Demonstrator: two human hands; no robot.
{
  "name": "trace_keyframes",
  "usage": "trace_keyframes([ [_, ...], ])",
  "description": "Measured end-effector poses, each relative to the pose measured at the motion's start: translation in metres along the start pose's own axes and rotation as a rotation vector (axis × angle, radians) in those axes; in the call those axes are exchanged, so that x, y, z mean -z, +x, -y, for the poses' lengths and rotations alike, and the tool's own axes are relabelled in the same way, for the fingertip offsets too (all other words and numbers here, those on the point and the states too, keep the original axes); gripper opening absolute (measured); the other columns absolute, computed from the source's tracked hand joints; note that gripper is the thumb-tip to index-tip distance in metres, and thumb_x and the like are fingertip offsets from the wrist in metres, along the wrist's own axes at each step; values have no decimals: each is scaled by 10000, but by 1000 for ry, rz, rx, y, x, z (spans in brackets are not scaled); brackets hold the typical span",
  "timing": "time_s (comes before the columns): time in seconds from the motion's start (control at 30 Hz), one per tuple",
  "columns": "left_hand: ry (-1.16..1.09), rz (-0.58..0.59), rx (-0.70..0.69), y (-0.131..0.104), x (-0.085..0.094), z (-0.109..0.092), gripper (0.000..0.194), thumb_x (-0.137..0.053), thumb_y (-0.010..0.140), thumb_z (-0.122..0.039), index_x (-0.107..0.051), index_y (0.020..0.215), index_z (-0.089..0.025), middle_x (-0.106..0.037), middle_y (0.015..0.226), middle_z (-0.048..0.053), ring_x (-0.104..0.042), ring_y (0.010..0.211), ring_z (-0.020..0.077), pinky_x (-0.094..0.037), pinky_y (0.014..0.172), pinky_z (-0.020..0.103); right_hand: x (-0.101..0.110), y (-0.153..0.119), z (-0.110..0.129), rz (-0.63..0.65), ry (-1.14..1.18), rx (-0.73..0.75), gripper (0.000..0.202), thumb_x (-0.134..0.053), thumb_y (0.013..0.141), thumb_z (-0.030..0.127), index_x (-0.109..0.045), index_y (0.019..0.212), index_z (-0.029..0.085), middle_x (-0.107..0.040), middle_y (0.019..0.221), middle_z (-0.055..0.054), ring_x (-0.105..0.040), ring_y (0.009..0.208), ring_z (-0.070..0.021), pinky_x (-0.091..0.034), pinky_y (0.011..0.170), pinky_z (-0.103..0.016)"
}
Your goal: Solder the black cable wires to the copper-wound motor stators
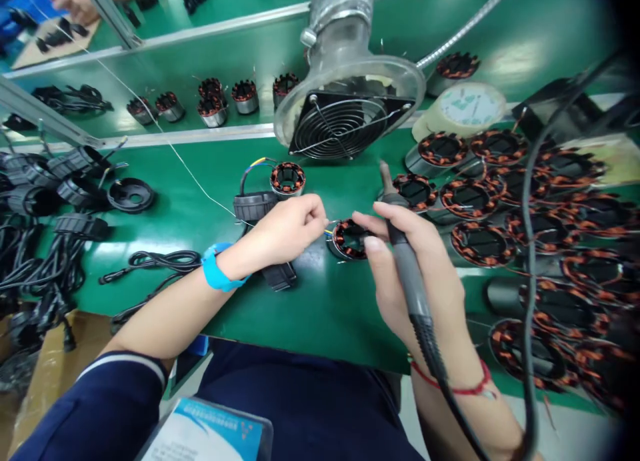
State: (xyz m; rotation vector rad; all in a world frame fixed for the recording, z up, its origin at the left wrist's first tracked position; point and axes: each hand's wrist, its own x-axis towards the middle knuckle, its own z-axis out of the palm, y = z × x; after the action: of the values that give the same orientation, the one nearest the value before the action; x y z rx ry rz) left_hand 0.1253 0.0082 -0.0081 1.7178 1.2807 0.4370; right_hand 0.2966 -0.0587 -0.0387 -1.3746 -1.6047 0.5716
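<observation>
Black housings with cable lie beside and partly under my left hand. That hand is closed in a pinch at the coloured wires of a copper-wound stator; what its fingertips grip is too small to make out. My right hand is wrapped round a grey soldering iron, whose tip points up and away from me. Its thumb and fingertips are near the stator's right side. Another stator stands just behind, with coloured wires running to the black housing.
A fume fan hangs at the back centre. Many stators crowd the right side. Black caps and cables lie left. The iron's cord crosses the right. Another person's hand is at the far left.
</observation>
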Motion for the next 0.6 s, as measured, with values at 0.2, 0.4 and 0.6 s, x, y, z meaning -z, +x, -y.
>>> trace_keyframes([
  [0.2, -7, 23, 56, -3, 3, -7, 152, -460, 853, -126, -474, 712, -179, -477, 647, -42, -404, 607, 107, -294, 582, 264, -18, 5, -11, 62, -11, -57, 421, -549, 887, 298, -512, 1305, 282, -658, 1256, -90, -637, 1159, -285, -481, 993, -569],
  [0.4, -23, 31, 42, -4, 3, -7, 144, -456, 854, -136, -468, 719, -183, -468, 652, -41, -396, 614, 113, -291, 584, 270, -24, -2, -16, 8, -88, 50, 391, -558, 895, 259, -525, 1285, 265, -725, 1117, -80, -664, 1049, -257, -474, 957, -506],
  [0.6, -36, 25, 20, -6, 4, -5, 154, -469, 874, -154, -466, 722, -180, -458, 643, -47, -394, 610, 109, -291, 584, 264, -31, -7, -16, -119, -110, 142, 467, -591, 882, 221, -490, 1337, 242, -703, 1010, -64, -631, 984, -243, -503, 897, -458],
])
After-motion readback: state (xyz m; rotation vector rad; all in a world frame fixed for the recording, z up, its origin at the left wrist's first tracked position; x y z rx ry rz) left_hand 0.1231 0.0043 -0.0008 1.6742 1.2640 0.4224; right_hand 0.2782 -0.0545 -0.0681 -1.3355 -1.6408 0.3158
